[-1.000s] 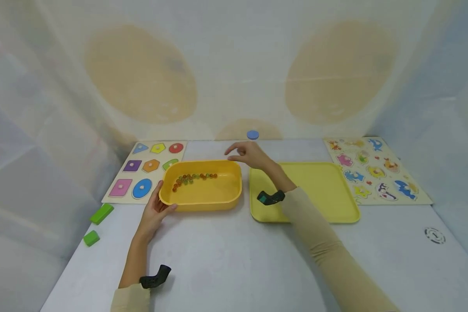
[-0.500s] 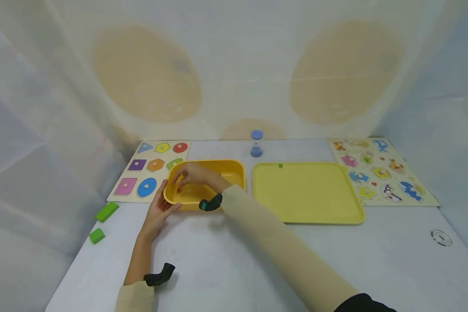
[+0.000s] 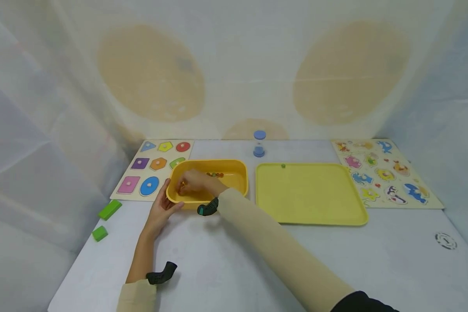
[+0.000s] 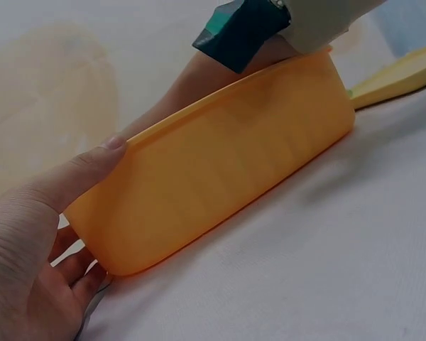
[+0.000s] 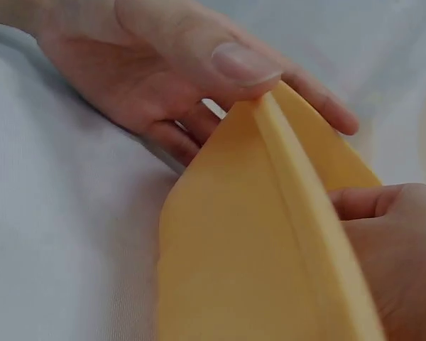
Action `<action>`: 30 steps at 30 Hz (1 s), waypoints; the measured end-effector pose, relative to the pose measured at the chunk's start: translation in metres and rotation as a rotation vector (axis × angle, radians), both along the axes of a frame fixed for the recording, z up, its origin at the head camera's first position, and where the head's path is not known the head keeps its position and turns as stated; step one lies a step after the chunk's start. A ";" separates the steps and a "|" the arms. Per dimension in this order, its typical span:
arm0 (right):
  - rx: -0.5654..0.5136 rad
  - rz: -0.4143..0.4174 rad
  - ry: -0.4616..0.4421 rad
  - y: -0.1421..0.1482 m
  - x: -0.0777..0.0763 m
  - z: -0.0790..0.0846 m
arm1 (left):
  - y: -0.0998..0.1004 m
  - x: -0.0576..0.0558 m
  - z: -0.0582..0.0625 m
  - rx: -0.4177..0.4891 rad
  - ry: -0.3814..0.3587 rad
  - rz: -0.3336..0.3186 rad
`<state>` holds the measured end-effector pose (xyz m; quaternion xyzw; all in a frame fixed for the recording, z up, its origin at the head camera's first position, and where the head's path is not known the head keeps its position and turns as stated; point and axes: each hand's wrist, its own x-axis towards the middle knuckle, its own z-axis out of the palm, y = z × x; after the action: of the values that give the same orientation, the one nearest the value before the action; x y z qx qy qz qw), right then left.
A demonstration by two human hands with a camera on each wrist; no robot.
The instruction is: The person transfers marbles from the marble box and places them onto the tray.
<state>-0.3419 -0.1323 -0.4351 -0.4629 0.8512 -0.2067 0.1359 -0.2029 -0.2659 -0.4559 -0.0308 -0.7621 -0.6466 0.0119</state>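
Note:
My left hand (image 3: 159,216) grips the left end of a yellow-orange plastic tub (image 3: 239,173). In the left wrist view its thumb lies on the rim and the other fingers wrap round the end wall. Down inside the tub is my right hand (image 3: 195,181), fingers bent toward the left end. Its fingertips are hidden, so whether it pinches anything cannot be seen. A short row of small orange and green beads (image 3: 215,175) lies along the tub's back. One green bead (image 3: 283,165) sits on the flat yellow tray (image 3: 312,195) at the back edge.
A shape puzzle board (image 3: 134,197) lies behind and left of the tub, and an animal puzzle board (image 3: 378,201) beyond the tray. A blue-capped hourglass (image 3: 259,145) stands at the back. Green blocks (image 3: 110,209) lie at left, a poker chip (image 3: 446,241) at right.
My right hand has come from above the tray's back left corner into the tub. A green bead shows on the tray. My left hand has kept its hold on the tub.

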 end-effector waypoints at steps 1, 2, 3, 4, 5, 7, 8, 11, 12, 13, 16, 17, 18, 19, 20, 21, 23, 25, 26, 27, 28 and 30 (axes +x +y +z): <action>-0.012 -0.003 -0.011 0.002 0.000 0.001 | 0.001 0.000 0.000 -0.001 0.001 -0.002; -0.037 -0.010 -0.029 0.005 0.000 0.003 | 0.002 0.000 0.001 -0.001 0.001 -0.004; -0.071 -0.012 -0.052 0.009 -0.001 0.006 | 0.003 -0.001 0.000 0.001 0.000 -0.006; -0.103 -0.020 -0.077 0.015 -0.002 0.010 | 0.004 -0.001 0.000 0.001 0.001 -0.006; -0.140 -0.025 -0.087 0.022 -0.003 0.015 | 0.005 -0.001 0.000 0.005 0.003 -0.004; -0.206 -0.051 -0.089 0.041 -0.004 0.027 | 0.005 -0.001 0.000 0.007 0.003 -0.002; -0.238 -0.053 -0.082 0.054 -0.004 0.034 | 0.005 -0.002 -0.001 0.006 0.002 0.002; -0.303 -0.085 -0.014 0.103 -0.008 0.049 | 0.002 -0.004 -0.005 0.013 -0.004 0.011; -0.321 -0.100 -0.008 0.121 -0.009 0.052 | 0.000 -0.005 -0.007 0.015 -0.004 0.012; -0.333 -0.114 0.003 0.141 -0.010 0.054 | -0.001 -0.006 -0.010 0.017 0.003 0.013; -0.342 -0.182 0.038 0.202 -0.012 0.050 | -0.006 -0.010 -0.018 0.020 0.016 0.015; -0.331 -0.210 0.038 0.221 -0.011 0.047 | -0.007 -0.011 -0.019 0.016 0.022 0.017; -0.318 -0.238 0.032 0.239 -0.010 0.043 | -0.008 -0.011 -0.020 0.012 0.025 0.020; -0.299 -0.268 0.032 0.256 -0.009 0.038 | -0.009 -0.011 -0.020 0.009 0.024 0.024; -0.273 -0.299 0.026 0.273 -0.008 0.032 | -0.010 -0.011 -0.020 0.007 0.022 0.029; -0.245 -0.331 0.011 0.287 -0.006 0.026 | -0.010 -0.011 -0.020 0.004 0.020 0.030; -0.189 -0.387 -0.012 0.313 -0.004 0.015 | -0.011 -0.011 -0.020 0.002 0.012 0.033; -0.136 -0.437 -0.028 0.332 -0.001 0.005 | -0.012 -0.010 -0.019 0.006 0.006 0.036; -0.119 -0.451 -0.027 0.340 0.000 0.000 | -0.012 -0.010 -0.019 0.005 0.006 0.034; -0.111 -0.464 -0.027 0.346 0.001 -0.004 | -0.012 -0.010 -0.019 0.006 0.008 0.031; -0.103 -0.473 -0.020 0.350 0.002 -0.006 | -0.012 -0.010 -0.019 0.009 0.007 0.032; -0.109 -0.476 0.002 0.354 0.004 -0.007 | -0.011 -0.009 -0.019 0.011 0.008 0.030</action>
<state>-0.3384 0.2214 -0.4420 -0.2562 0.9240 -0.2781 0.0574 -0.2116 -0.2769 -0.4747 -0.0220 -0.7589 -0.6504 0.0250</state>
